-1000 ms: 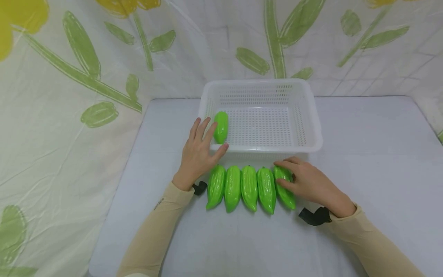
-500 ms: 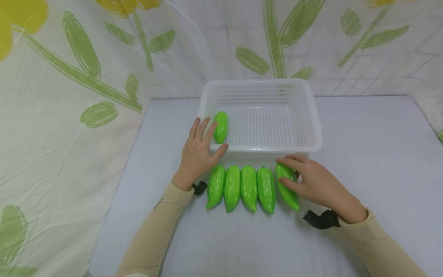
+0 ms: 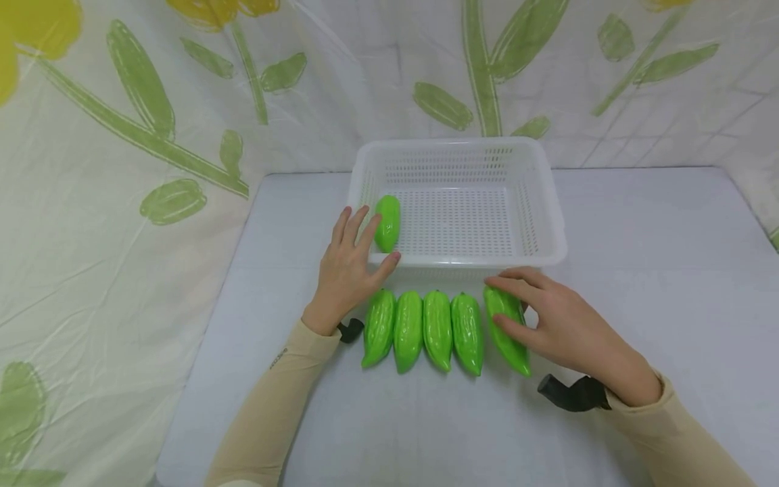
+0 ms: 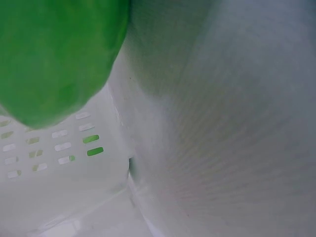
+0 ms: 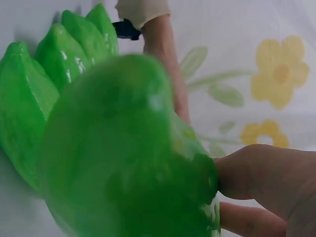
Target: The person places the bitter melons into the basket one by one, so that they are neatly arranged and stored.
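Note:
My right hand (image 3: 562,325) grips a glossy green bitter melon (image 3: 510,345) between thumb and fingers, just right of the row. In the right wrist view that bitter melon (image 5: 123,158) fills the middle, with the thumb (image 5: 252,170) against it. My left hand (image 3: 345,274) lies spread over the near left corner of a white plastic basket (image 3: 462,261), fingers over the rim. Inside the basket, along its left side, lies another bitter melon (image 3: 387,230), close to the left fingertips. It looms large at upper left of the left wrist view.
Several bitter melons (image 3: 408,331) lie side by side in front of the basket, tips toward me. A pale cloth covers the table (image 3: 426,433). Behind it hangs a flower-printed sheet (image 3: 365,81). A black wrist-camera mount (image 3: 575,393) sticks out under the right wrist.
The right hand has drawn the rightmost bitter melon away from the row, to the right, leaving a gap. The left hand and the bitter melon in the basket have stayed put.

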A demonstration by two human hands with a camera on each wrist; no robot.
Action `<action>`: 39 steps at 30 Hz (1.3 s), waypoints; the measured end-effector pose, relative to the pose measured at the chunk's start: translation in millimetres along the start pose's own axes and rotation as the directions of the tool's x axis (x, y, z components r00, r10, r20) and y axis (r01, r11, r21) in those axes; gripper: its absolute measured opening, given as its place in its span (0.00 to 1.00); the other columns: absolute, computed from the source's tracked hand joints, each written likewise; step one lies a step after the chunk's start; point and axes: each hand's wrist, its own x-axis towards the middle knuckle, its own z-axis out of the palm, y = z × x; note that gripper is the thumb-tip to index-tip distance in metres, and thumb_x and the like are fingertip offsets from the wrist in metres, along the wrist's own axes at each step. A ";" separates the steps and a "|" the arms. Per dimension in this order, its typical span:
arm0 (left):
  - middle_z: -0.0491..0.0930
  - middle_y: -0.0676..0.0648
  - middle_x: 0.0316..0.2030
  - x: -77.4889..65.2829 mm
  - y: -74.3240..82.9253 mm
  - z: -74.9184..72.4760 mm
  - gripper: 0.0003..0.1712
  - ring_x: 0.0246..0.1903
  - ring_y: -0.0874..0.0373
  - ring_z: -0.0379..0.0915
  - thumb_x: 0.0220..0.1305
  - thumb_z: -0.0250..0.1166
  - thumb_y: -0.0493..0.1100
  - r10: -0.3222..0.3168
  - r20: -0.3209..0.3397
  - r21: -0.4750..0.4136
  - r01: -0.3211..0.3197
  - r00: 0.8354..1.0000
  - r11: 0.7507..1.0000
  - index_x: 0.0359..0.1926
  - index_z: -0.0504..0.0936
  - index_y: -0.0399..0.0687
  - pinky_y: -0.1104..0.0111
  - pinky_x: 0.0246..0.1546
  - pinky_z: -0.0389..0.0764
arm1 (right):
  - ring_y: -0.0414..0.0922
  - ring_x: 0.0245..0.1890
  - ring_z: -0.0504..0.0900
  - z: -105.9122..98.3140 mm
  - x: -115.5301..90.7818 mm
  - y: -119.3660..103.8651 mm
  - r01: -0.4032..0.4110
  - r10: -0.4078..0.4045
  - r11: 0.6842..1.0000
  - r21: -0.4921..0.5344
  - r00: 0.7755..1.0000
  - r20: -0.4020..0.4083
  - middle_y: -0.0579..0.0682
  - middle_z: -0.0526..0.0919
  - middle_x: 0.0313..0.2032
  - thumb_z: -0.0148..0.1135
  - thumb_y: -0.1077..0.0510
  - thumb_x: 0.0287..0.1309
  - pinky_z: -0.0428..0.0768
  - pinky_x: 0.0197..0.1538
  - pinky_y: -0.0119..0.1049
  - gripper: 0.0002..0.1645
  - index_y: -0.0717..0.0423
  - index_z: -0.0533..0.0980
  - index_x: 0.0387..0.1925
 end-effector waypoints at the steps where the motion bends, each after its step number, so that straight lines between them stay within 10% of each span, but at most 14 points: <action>1: 0.68 0.33 0.72 0.6 0.2 0.1 0.50 0.76 0.31 0.55 0.76 0.39 0.75 0.000 0.000 -0.001 0.000 1.000 1.000 0.73 0.71 0.38 0.41 0.66 0.76 | 0.38 0.34 0.81 -1.3 0.1 -0.9 0.011 -0.011 1.000 0.000 1.000 -0.013 0.52 0.79 0.63 0.72 0.50 0.64 0.81 0.35 0.35 0.32 0.49 0.77 0.68; 15: 0.70 0.32 0.71 5.5 -0.7 3.5 0.49 0.74 0.29 0.59 0.76 0.39 0.74 0.020 -0.040 0.000 -0.021 0.999 1.000 0.71 0.73 0.38 0.40 0.60 0.80 | 0.28 0.21 0.71 -14.3 17.6 -8.9 0.107 -0.106 0.994 0.001 0.989 -0.099 0.50 0.79 0.62 0.72 0.53 0.62 0.78 0.30 0.31 0.32 0.47 0.77 0.68; 39: 0.71 0.31 0.70 -2.0 1.1 -0.4 0.49 0.74 0.28 0.59 0.76 0.40 0.74 0.022 -0.043 -0.015 -0.022 0.999 1.000 0.71 0.73 0.36 0.40 0.62 0.79 | 0.41 0.40 0.82 -30.5 70.8 -6.4 0.132 -0.122 0.989 0.072 0.984 -0.133 0.52 0.80 0.62 0.71 0.53 0.66 0.84 0.38 0.36 0.30 0.54 0.77 0.67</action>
